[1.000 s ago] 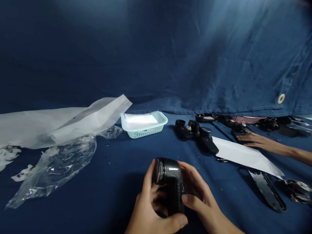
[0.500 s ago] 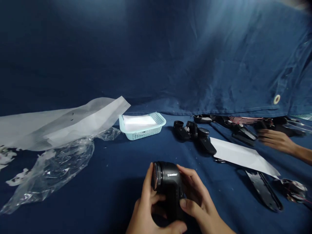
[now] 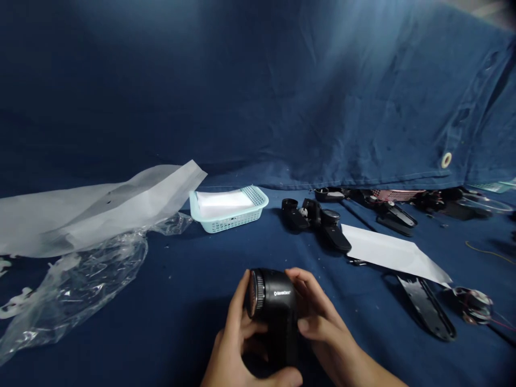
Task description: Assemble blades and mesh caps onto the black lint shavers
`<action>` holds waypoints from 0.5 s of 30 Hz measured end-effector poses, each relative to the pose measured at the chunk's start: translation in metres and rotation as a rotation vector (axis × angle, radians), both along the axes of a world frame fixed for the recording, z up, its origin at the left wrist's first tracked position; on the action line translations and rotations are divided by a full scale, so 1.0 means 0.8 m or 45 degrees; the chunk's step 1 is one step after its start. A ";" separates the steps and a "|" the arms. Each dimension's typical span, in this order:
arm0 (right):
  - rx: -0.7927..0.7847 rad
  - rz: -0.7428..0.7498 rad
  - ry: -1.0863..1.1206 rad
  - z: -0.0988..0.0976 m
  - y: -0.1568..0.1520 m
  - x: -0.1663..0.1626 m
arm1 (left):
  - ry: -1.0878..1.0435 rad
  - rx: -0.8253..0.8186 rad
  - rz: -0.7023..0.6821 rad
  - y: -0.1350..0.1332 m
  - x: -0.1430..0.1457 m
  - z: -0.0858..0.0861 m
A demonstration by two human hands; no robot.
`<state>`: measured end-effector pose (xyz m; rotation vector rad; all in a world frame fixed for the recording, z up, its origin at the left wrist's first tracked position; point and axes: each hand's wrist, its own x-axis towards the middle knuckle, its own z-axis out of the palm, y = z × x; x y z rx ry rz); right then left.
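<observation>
A black hand-held device (image 3: 278, 312) with a ribbed round head on its left side stands upright low in the middle of the view, over a blue cloth (image 3: 181, 301). My left hand (image 3: 237, 344) wraps round its left side and bottom, fingers curled on the body. My right hand (image 3: 318, 322) grips its right side, thumb on the front. Both hands are closed on it.
A pale green basket (image 3: 228, 207) with white paper inside sits beyond. Clear plastic bags (image 3: 80, 236) lie at the left. Black device parts (image 3: 318, 223), a white sheet (image 3: 387, 252) and more black shells (image 3: 427, 306) lie at the right. A blue cloth hangs behind.
Another person's hand at the right edge has drawn back out of view. My view has shifted slightly, and the device sits a little lower and further left in it.
</observation>
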<state>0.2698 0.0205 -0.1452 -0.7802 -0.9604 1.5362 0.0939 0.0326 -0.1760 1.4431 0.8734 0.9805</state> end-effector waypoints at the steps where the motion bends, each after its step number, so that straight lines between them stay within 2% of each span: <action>1: -0.046 0.008 0.044 0.003 0.000 -0.001 | 0.026 0.030 -0.016 0.002 -0.001 -0.004; 4: -0.175 0.060 0.125 0.010 0.001 -0.005 | 0.059 0.072 -0.014 0.003 -0.002 -0.009; 8: -0.276 0.084 0.190 0.010 0.002 -0.007 | 0.001 -0.016 0.064 -0.004 0.002 0.005; 11: -0.301 0.120 0.245 0.005 0.001 -0.006 | -0.031 -0.031 0.064 -0.007 0.005 0.014; 15: -0.286 0.151 0.280 0.001 0.000 -0.005 | -0.041 0.015 0.077 -0.004 0.006 0.010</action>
